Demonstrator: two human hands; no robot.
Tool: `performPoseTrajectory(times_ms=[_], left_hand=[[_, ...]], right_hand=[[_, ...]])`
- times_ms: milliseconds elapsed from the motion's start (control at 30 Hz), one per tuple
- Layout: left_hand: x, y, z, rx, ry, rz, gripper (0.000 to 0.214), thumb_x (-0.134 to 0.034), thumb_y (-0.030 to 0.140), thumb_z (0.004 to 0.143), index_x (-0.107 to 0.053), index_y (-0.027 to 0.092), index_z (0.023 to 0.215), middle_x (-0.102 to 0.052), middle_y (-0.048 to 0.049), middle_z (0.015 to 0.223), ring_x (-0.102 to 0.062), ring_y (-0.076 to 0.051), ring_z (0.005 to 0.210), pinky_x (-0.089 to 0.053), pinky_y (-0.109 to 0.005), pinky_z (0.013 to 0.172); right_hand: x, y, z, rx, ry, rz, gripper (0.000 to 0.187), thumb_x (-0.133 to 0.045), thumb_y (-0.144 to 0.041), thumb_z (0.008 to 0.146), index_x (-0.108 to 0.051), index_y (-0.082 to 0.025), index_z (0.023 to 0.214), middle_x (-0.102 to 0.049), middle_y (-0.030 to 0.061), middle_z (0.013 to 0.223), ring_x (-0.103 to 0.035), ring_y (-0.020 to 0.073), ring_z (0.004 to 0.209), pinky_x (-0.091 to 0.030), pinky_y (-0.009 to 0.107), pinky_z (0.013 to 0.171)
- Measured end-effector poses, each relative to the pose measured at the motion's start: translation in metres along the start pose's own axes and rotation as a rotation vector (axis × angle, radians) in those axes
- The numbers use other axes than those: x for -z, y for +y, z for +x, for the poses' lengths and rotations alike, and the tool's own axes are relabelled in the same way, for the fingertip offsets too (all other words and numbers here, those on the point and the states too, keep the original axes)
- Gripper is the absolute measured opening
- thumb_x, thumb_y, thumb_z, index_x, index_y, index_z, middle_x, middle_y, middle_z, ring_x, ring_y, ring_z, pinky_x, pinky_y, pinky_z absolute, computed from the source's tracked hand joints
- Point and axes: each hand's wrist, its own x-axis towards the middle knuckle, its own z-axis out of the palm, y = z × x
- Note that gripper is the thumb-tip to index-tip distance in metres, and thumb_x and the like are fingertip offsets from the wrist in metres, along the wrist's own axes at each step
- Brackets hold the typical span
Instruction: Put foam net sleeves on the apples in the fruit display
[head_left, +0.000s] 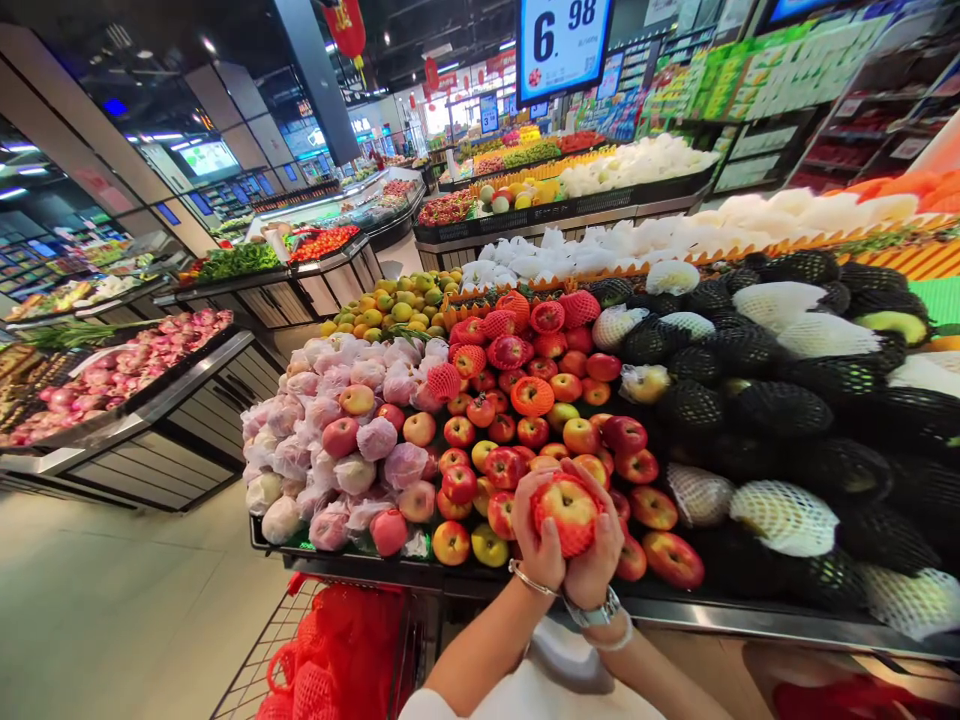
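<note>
Both my hands hold one apple (568, 512), red and yellow, partly wrapped in red foam netting, just above the front of the fruit stand. My left hand (537, 540) cups its left side with fingers curled round it; a bracelet is on that wrist. My right hand (598, 555) grips the right side and underside; that wrist wears a watch. Loose red apples (525, 440) lie piled right behind the held one. Apples in pale pink wrappers (337, 430) sit to the left.
Fruit in black and white foam nets (780, 420) fills the stand's right half. A shopping cart (277, 650) with red net sleeves (337, 650) stands below the stand's front rim (360, 568). Other produce stands (120, 390) line the aisle at left; a price sign (562, 40) hangs overhead.
</note>
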Motion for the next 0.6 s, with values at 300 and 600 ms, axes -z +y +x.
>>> performPoseTrajectory(times_ms=[300,600], left_hand=[[0.003,-0.011,0.007,-0.141,0.120,-0.119,0.055,-0.045,0.065,0.087,-0.064,0.024,0.119,-0.068,-0.0110,0.119,-0.062,-0.032,0.115,-0.049,-0.048,0.102],[0.014,-0.018,0.020,-0.038,0.055,-0.056,0.075,-0.031,0.071,0.090,-0.033,0.027,0.151,-0.027,-0.0071,0.163,-0.019,-0.025,0.152,-0.015,-0.041,0.125]], right_hand=[[0.034,0.005,0.024,-0.124,-0.636,0.064,0.103,-0.066,-0.076,0.069,-0.025,-0.034,0.154,-0.025,0.0083,0.162,-0.023,0.0337,0.149,-0.025,0.055,0.120],[0.039,-0.001,0.099,-0.144,-0.757,-0.413,0.097,-0.088,-0.042,0.062,-0.042,-0.026,0.145,-0.046,0.0127,0.148,-0.050,0.0333,0.132,-0.041,0.052,0.110]])
